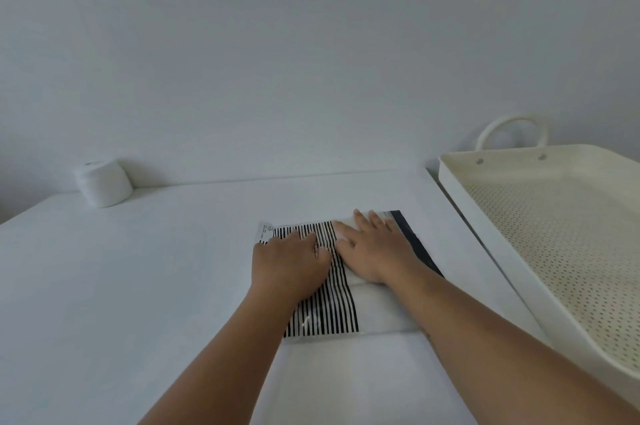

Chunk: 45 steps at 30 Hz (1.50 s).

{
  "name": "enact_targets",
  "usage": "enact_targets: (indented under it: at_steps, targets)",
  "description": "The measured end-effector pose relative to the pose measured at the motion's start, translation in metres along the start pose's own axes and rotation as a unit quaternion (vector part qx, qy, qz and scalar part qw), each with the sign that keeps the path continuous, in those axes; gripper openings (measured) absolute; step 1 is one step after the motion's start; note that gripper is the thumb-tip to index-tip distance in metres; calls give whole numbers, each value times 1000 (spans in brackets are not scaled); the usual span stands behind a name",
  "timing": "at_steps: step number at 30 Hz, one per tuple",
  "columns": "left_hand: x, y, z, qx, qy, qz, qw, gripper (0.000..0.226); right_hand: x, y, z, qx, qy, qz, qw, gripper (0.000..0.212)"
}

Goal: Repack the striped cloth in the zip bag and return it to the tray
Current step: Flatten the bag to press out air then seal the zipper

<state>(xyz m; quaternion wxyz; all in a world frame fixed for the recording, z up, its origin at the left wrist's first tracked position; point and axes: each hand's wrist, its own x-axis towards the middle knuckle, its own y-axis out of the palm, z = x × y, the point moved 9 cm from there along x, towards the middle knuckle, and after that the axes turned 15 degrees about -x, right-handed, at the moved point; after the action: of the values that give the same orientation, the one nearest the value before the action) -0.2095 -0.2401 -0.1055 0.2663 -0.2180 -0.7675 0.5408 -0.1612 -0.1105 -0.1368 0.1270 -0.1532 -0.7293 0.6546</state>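
A clear zip bag (384, 315) lies flat on the white table, with the black-and-white striped cloth (327, 312) folded inside it. A dark strip runs along the bag's right edge. My left hand (289, 260) rests on the bag's left part with fingers curled, pressing down on the stripes. My right hand (372, 249) lies flat with fingers spread on the bag's upper right part. The cream perforated tray (491, 216) stands just right of the bag and holds nothing.
A white cylindrical object (103, 183) sits at the far left of the table, by the wall. The tray has a looped handle (512, 128) at its far end. A plain wall rises behind the table.
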Motion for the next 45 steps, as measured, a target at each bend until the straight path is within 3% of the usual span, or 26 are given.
enact_targets:
  at_steps: [7, 10, 13, 16, 21, 30, 40, 45]
  targets:
    - [-2, -1, 0, 8, -2, 30, 1000, 54, -11, 2, -54, -16, 85, 21, 996, 61]
    - [-1, -21, -10, -9, 34, -5, 999, 48, -18, -19, -84, -74, 117, -2, 990, 60]
    - [-5, -52, -33, -18, 93, -74, 993, 38, -24, -52, -70, -25, 70, -48, 996, 57]
    - [-24, -53, -51, -45, 115, -68, 990, 36, -43, -67, -32, 62, 15, -63, 996, 55]
    - [-68, -10, -50, -37, 91, -1, 995, 50, -80, -49, 18, 86, -42, -62, 994, 53]
    - [-82, 18, -36, -11, 31, 58, 998, 61, -94, -3, 0, 30, -3, -15, 999, 58]
    - [-80, 8, -8, 43, -27, 43, 998, 84, -110, 5, -27, 25, 33, -8, 999, 68]
    - [-82, -2, -13, 46, -16, 19, 999, 76, -121, 4, -24, 18, 27, 2, 999, 69]
